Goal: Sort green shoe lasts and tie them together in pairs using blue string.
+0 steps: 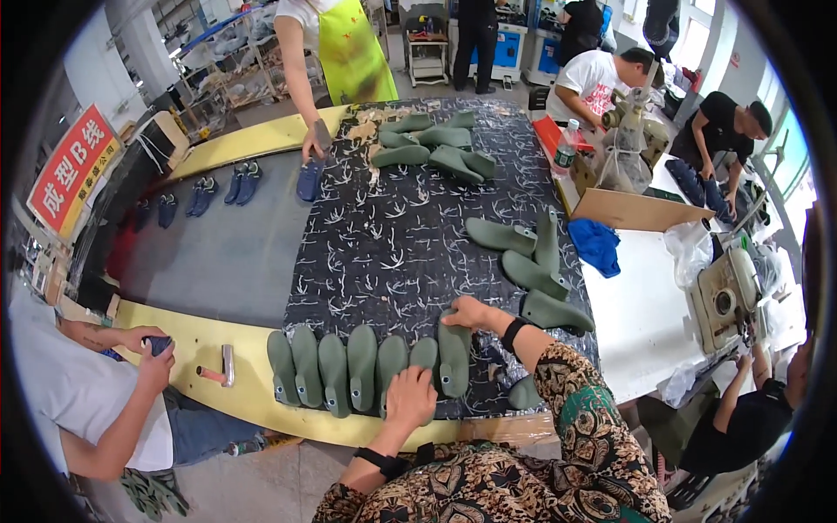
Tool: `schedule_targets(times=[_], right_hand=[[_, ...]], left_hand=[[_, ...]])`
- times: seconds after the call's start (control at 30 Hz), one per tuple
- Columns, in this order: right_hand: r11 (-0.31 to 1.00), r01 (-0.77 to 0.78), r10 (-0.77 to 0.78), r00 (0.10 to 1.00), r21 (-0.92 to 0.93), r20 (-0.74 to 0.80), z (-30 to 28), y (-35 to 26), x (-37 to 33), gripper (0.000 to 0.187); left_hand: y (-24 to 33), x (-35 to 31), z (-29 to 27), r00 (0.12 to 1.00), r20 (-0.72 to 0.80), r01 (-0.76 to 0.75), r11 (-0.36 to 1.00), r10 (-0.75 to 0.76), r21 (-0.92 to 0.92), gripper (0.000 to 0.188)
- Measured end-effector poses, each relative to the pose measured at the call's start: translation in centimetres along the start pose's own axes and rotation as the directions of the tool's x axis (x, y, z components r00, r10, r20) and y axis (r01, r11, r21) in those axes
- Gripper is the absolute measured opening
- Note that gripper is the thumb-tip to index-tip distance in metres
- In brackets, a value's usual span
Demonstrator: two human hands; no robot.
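Here's the left hand (pixel 410 398) down low at the near edge of the table (pixel 349 253), fingers curled over the lower ends of the fifth last (pixel 392 356) and sixth last (pixel 425 352), and whether it's clamped on either one can't be told, since the back of the hand covers the contact! Over to the right hand (pixel 471 314), reaching farther across, and that one is closed around the far tip of the end last (pixel 454 362). What a line-up: seven green lasts side by side, lying lengthwise away from the person, with the end last at the right of the row, sitting slightly farther out than its neighbours. Right of it, a loose last (pixel 525 394) lies partly behind the patterned sleeve (pixel 580 392); beyond that, a scattered group (pixel 534 272) lies along the right side, and another cluster (pixel 436 144) sits at the far end. Across the table, a co-worker in a bright apron (pixel 353 52) has a hand on a blue shoe (pixel 309 180), with more shoes (pixel 202 196) on the grey belt (pixel 218 253). Down left, a hammer (pixel 227 366) lies on the yellow edge (pixel 261 414), near another co-worker in white.
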State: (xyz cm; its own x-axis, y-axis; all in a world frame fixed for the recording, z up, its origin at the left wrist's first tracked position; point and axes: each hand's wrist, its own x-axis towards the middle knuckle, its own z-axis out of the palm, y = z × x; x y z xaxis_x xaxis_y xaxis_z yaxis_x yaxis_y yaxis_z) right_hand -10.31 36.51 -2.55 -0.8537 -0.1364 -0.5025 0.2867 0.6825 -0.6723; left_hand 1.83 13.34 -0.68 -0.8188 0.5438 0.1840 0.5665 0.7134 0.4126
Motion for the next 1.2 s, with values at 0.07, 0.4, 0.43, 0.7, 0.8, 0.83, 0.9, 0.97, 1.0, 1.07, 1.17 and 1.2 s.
schedule_targets(times=[0.07, 0.4, 0.43, 0.7, 0.8, 0.83, 0.9, 0.97, 1.0, 1.07, 1.17, 1.2], right_hand=[[0.999, 0.025, -0.026, 0.999, 0.048, 0.024, -0.9, -0.4, 0.7, 0.053], [0.657, 0.448, 0.044, 0.78, 0.606, -0.625, -17.8, -2.9, 1.1, 0.022], [0.74, 0.404, 0.007, 0.795, 0.538, -0.606, -18.5, -1.8, -0.3, 0.024], [0.92, 0.001, -0.092, 0.973, -0.392, -0.211, -6.8, 5.7, -11.7, 0.051], [0.868, -0.117, -0.028, 0.958, -0.482, -0.284, -3.0, 5.7, -10.2, 0.048], [0.853, -0.165, -0.002, 0.948, -0.495, -0.32, -3.0, 5.7, -9.4, 0.047], [0.813, -0.188, -0.033, 0.93, -0.551, -0.366, -3.5, 6.2, -8.3, 0.045], [0.812, -0.167, -0.067, 0.925, -0.559, -0.373, -4.2, 6.3, -8.0, 0.045], [0.85, -0.191, -0.016, 0.922, -0.49, -0.388, -5.3, 6.6, -8.2, 0.046], [0.98, -0.117, 0.049, 0.926, -0.161, -0.375, -8.0, 6.7, -9.8, 0.052], [0.855, 0.249, 0.03, 0.852, 0.455, -0.523, -10.2, 6.4, -14.6, 0.041], [0.75, 0.302, 0.082, 0.84, 0.588, -0.536, -10.8, 6.3, -15.7, 0.039]], left_hand=[[0.3, 0.1, -0.1, 1.0, 0.013, 0.004, 1.0, -0.004, -0.017, 0.025], [-0.6, 1.4, 0.1, 0.999, 0.002, -0.042, 0.999, 0.042, -0.013, 0.028], [-0.4, 1.3, 0.0, 0.999, 0.02, -0.039, 0.999, 0.04, -0.027, 0.028], [-0.2, 1.0, 0.0, 0.999, 0.04, 0.0, 1.0, 0.001, -0.022, 0.028], [-0.5, 0.5, 0.2, 1.0, 0.027, -0.002, 1.0, 0.003, -0.016, 0.028], [-0.5, 0.5, 0.1, 1.0, 0.012, -0.004, 1.0, 0.004, -0.016, 0.028], [-0.5, 0.5, 0.2, 0.999, 0.03, -0.011, 1.0, 0.011, -0.005, 0.028], [-0.3, 0.7, 0.5, 0.999, 0.007, -0.039, 0.999, 0.039, 0.008, 0.028], [-0.1, 1.0, 0.3, 0.999, 0.032, -0.015, 1.0, 0.015, -0.005, 0.027], [-0.2, 0.8, 0.2, 1.0, 0.029, -0.003, 1.0, 0.003, -0.006, 0.027], [-0.5, 1.0, 0.4, 0.999, -0.029, -0.027, 0.999, 0.027, -0.019, 0.027], [-0.7, 0.8, 0.8, 0.996, -0.079, -0.033, 0.999, 0.034, 0.015, 0.029]])
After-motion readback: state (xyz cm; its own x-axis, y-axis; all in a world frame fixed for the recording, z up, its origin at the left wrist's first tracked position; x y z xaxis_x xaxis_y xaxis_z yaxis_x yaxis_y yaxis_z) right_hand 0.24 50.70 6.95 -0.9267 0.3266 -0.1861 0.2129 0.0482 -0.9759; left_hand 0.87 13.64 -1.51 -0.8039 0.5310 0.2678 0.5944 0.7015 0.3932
